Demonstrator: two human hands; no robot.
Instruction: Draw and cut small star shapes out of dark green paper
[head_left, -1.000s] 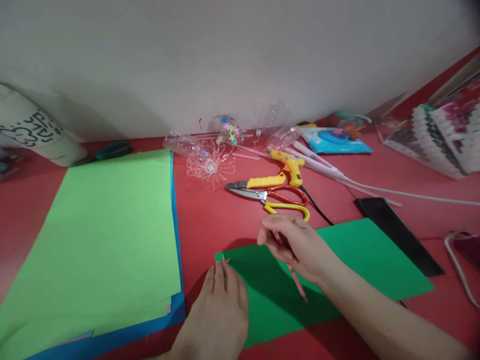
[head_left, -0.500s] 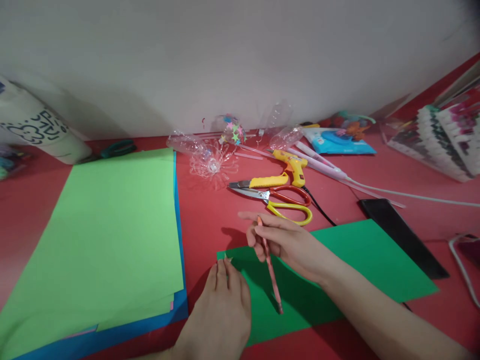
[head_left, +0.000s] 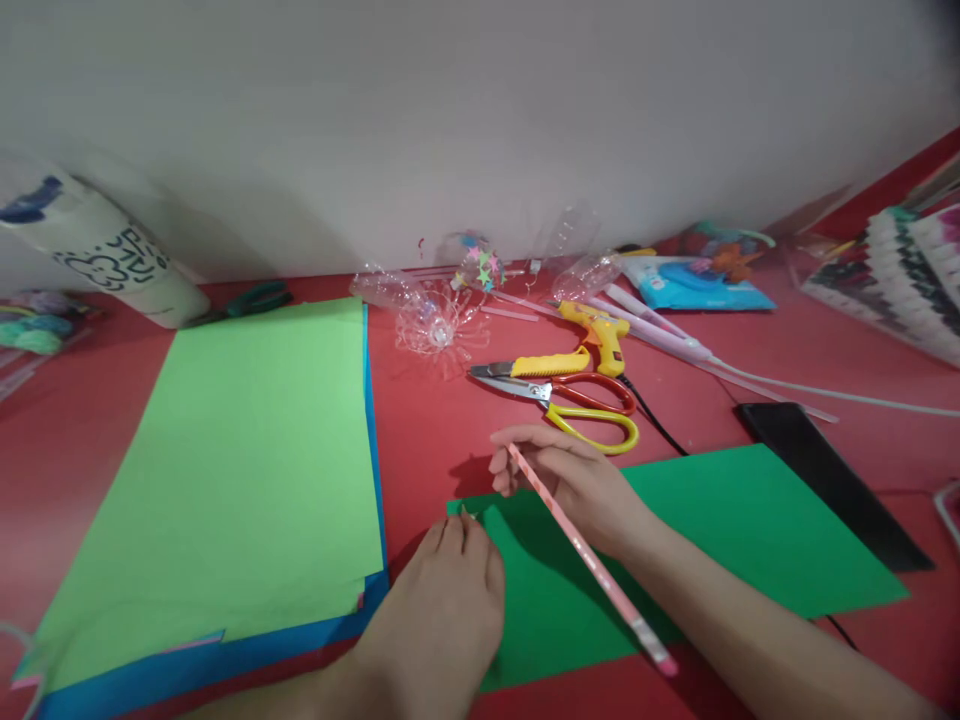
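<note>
Cup (head_left: 127, 255), white with dark lettering, is seen at the far left, near the wall. Beside it, light green paper (head_left: 247, 470) is spread on the red table (head_left: 420, 450), with blue paper (head_left: 300, 640) mostly covered beneath. Farther along, a clear plastic flower (head_left: 441, 335) is placed. Nearer, the left hand (head_left: 450, 600) is laid palm down on the left end of a green sheet (head_left: 757, 520), fingers side by side; a pale scrap (head_left: 466, 512) is partly hidden at the fingertips, and whether anything is pinched cannot be told. Scissors (head_left: 536, 392) and a yellow knife (head_left: 551, 364) are laid together, blades to the left. Over the sheet, a pink pencil (head_left: 589, 555) is held slantwise between thumb and fingers of the right hand (head_left: 592, 490), its eraser end pointed lower right. A yellow glue gun (head_left: 600, 325) is set beyond the scissors. At right, a flat black object (head_left: 832, 485) is seen just beside the sheet.
</note>
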